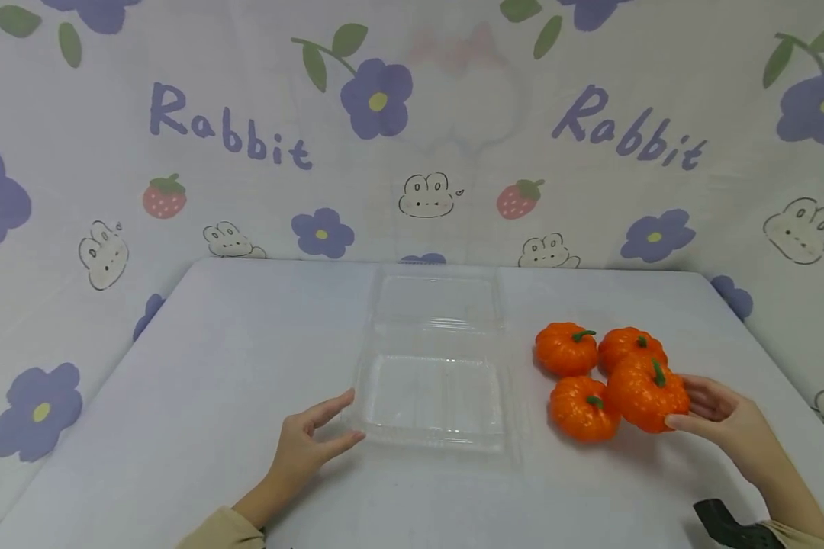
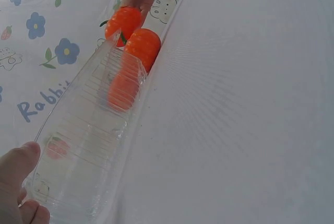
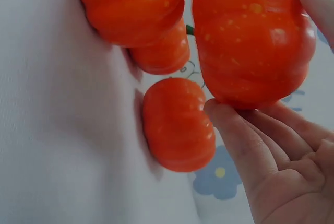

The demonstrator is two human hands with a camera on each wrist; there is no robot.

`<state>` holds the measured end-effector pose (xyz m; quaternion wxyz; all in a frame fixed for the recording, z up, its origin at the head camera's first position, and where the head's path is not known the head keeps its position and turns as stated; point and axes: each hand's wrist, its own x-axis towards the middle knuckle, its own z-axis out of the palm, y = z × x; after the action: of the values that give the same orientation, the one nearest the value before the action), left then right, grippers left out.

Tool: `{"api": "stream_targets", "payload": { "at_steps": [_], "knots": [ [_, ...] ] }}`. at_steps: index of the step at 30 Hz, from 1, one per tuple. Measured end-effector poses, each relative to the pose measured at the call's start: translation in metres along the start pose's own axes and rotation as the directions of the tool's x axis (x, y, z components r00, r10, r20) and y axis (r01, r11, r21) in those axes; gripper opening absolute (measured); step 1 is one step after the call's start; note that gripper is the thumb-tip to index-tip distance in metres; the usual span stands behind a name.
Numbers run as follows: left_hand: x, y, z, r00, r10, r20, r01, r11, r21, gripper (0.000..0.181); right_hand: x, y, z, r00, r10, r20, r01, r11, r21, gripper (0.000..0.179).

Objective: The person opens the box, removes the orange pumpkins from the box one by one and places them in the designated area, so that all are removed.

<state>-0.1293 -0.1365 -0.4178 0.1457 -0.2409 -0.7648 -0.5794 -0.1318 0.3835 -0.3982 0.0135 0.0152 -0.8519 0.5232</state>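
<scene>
Head view: the right hand [image 1: 717, 415] grips the largest pumpkin [image 1: 648, 394], thumb under its near side, fingers behind; right wrist view shows the fingertips [image 3: 229, 117] pressed against its skin. Three smaller pumpkins sit close around it on the white table [image 1: 213, 396]: one nearer [image 1: 582, 409], two farther back [image 1: 566, 348] [image 1: 629, 345]. Left of them lies a clear plastic clamshell box [image 1: 434, 366], lid flung open. The left hand [image 1: 309, 442] rests at the box's near-left corner, fingers relaxed and spread, touching the rim, holding nothing.
</scene>
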Motion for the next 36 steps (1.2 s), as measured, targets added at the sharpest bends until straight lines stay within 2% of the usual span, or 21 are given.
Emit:
{"api": "stream_targets", "payload": {
  "at_steps": [2,6,10,14,17,24,26,31,33,36],
  "knots": [
    [-0.001,-0.001,0.0,1.0,0.02,-0.003,-0.02,1.0,0.0,0.045,-0.004,-0.005,0.0,1.0,0.018,0.0,-0.018,1.0,0.017,0.041],
    [-0.001,-0.002,0.0,1.0,0.027,-0.003,-0.027,1.0,-0.002,0.045,-0.007,-0.006,-0.002,0.999,0.047,-0.014,-0.047,0.998,-0.035,0.042],
    [-0.002,-0.001,-0.001,1.0,0.013,0.003,-0.013,1.0,-0.013,0.045,-0.006,0.006,-0.004,0.991,0.13,-0.02,-0.131,0.984,-0.122,0.06],
    [-0.004,-0.003,-0.003,1.0,0.009,0.004,-0.009,1.0,-0.014,0.044,-0.003,0.014,-0.005,0.98,0.199,0.015,-0.194,0.966,-0.173,0.07],
    [-0.005,-0.002,-0.005,1.0,0.004,-0.007,-0.004,1.0,-0.008,0.044,-0.001,0.015,-0.004,0.977,0.204,0.056,-0.19,0.963,-0.19,0.073],
    [-0.006,0.004,-0.007,1.0,-0.004,-0.017,0.005,1.0,0.02,0.044,0.0,0.016,0.0,0.974,0.219,0.057,-0.201,0.952,-0.229,0.074],
    [-0.005,0.005,-0.007,1.0,0.02,-0.024,-0.018,0.998,0.063,0.044,-0.001,0.014,0.002,0.974,0.222,0.055,-0.201,0.945,-0.257,0.074],
    [-0.005,0.008,-0.008,0.991,0.13,-0.037,-0.123,0.981,0.149,0.044,-0.005,0.009,0.006,0.977,0.206,0.05,-0.178,0.927,-0.33,0.075],
    [-0.005,0.008,-0.008,0.986,0.16,-0.042,-0.152,0.976,0.156,0.044,-0.005,0.008,0.007,0.98,0.195,0.047,-0.167,0.922,-0.35,0.076],
    [-0.005,0.006,-0.009,0.985,0.164,-0.05,-0.156,0.978,0.138,0.046,-0.005,0.006,0.007,0.981,0.189,0.053,-0.156,0.915,-0.372,0.08]
  ]
}}
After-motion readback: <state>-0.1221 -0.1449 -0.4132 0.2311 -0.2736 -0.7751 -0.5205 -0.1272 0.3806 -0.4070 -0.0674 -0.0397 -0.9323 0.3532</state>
